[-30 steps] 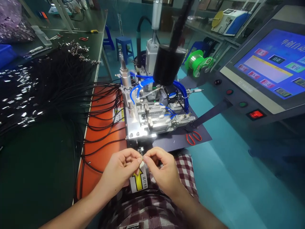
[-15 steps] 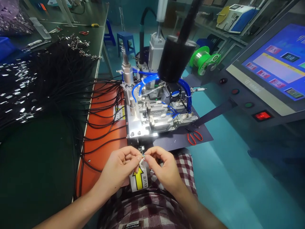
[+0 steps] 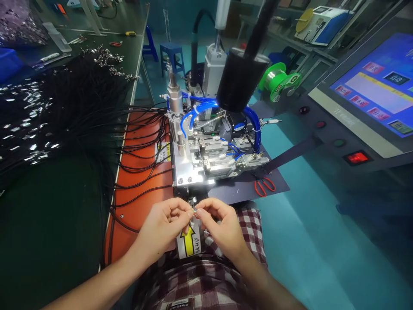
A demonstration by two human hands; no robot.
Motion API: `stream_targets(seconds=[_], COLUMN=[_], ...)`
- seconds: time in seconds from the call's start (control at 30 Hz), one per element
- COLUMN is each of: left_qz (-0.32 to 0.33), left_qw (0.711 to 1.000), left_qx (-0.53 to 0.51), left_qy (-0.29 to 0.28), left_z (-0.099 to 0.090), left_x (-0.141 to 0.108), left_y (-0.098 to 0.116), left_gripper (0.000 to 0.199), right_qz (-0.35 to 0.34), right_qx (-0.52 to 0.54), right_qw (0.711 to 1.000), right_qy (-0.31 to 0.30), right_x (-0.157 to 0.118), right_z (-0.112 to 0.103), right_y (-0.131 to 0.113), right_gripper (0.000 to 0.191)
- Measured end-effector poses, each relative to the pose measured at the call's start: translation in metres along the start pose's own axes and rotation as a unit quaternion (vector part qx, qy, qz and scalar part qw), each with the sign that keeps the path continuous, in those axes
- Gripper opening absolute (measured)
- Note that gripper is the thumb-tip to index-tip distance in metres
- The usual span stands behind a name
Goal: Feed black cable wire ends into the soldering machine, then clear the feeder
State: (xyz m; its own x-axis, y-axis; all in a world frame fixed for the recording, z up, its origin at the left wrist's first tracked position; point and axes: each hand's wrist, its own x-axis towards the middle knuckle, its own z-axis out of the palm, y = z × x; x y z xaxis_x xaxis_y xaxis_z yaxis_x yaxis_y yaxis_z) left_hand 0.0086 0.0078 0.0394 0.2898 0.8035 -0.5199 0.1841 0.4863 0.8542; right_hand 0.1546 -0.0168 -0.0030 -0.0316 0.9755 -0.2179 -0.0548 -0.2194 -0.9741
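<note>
Close in front of my body, my left hand (image 3: pixel 163 224) and my right hand (image 3: pixel 222 226) meet fingertip to fingertip. Both pinch thin coloured wire ends (image 3: pixel 194 212) between thumb and forefinger; the fingers cover most of them. Just beyond the fingertips is a small metal holder (image 3: pixel 193 200) at the front of the machine's track. Beneath my hands lies a white label with a yellow arrow (image 3: pixel 189 245). The metal machine (image 3: pixel 190 172) with blue air tubes (image 3: pixel 206 104) stands directly ahead. Several black cables (image 3: pixel 145 188) run into its left side across an orange plate (image 3: pixel 132 170).
A large heap of black cables with shiny ends (image 3: pixel 64 99) covers the table at left. Red-handled scissors (image 3: pixel 265 187) lie on the machine's dark base. At right are a control screen (image 3: pixel 377 86), a green solder spool (image 3: pixel 277 82) and a support arm (image 3: pixel 293 153). A black nozzle (image 3: pixel 241 79) hangs above.
The fingertips have shifted slightly around the wire ends, which show a little differently between them. The whole view has moved slightly; both hands stay in the same place.
</note>
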Motion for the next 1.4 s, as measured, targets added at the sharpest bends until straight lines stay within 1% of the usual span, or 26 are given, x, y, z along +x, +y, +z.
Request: stream_targets(seconds=[0.07, 0.17, 0.23, 0.3, 0.37, 0.43, 0.47, 0.53, 0.6, 0.7, 0.8, 0.87, 0.97, 1.4], left_qz=[0.002, 0.013, 0.038, 0.084, 0.145, 0.212, 0.243, 0.288, 0.307, 0.319, 0.329, 0.333, 0.338, 0.315], left_qw=[1.0, 0.999, 0.997, 0.99, 0.97, 0.936, 0.918, 0.889, 0.867, 0.837, 0.81, 0.797, 0.793, 0.803], left_qx=[0.012, 0.038, 0.066, 0.116, 0.195, 0.275, 0.306, 0.351, 0.39, 0.445, 0.485, 0.503, 0.506, 0.504], left_qy=[0.001, -0.003, -0.008, -0.002, 0.028, 0.062, 0.071, 0.066, 0.044, 0.02, 0.025, 0.029, 0.028, 0.031], left_z=[0.0, -0.002, -0.003, -0.005, -0.007, -0.01, -0.012, -0.015, -0.019, -0.025, -0.029, -0.03, -0.03, -0.027], left_x=[0.0, 0.001, 0.002, 0.002, 0.003, 0.005, 0.006, 0.008, 0.011, 0.015, 0.018, 0.019, 0.019, 0.02], left_y=[-0.001, -0.002, -0.004, -0.007, -0.011, -0.016, -0.018, -0.022, -0.025, -0.026, -0.026, -0.027, -0.028, -0.032], left_gripper=[0.02, 0.02, 0.02, 0.017, 0.014, 0.013, 0.014, 0.018, 0.024, 0.029, 0.034, 0.038, 0.04, 0.037], right_qz=[-0.021, -0.073, -0.105, -0.115, -0.098, -0.065, -0.049, -0.022, -0.003, 0.024, 0.047, 0.057, 0.072, 0.118], right_qx=[-0.028, -0.092, -0.127, -0.144, -0.142, -0.13, -0.121, -0.102, -0.085, -0.072, -0.063, -0.063, -0.06, -0.024], right_qw=[0.999, 0.993, 0.986, 0.982, 0.984, 0.989, 0.991, 0.994, 0.996, 0.997, 0.997, 0.996, 0.995, 0.992], right_qy=[0.012, 0.022, 0.03, 0.037, 0.038, 0.031, 0.027, 0.018, 0.008, -0.009, -0.018, -0.019, -0.024, -0.038], right_x=[-0.001, -0.001, -0.001, 0.001, 0.005, 0.01, 0.014, 0.02, 0.025, 0.03, 0.033, 0.034, 0.036, 0.04], right_z=[0.001, 0.003, 0.003, 0.002, 0.0, -0.003, -0.004, -0.008, -0.01, -0.011, -0.011, -0.011, -0.011, -0.012], right_y=[-0.002, -0.006, -0.007, -0.005, -0.001, 0.005, 0.008, 0.013, 0.016, 0.019, 0.021, 0.021, 0.019, 0.01], right_gripper=[0.012, 0.012, 0.012, 0.012, 0.012, 0.013, 0.014, 0.017, 0.018, 0.019, 0.021, 0.021, 0.021, 0.023])
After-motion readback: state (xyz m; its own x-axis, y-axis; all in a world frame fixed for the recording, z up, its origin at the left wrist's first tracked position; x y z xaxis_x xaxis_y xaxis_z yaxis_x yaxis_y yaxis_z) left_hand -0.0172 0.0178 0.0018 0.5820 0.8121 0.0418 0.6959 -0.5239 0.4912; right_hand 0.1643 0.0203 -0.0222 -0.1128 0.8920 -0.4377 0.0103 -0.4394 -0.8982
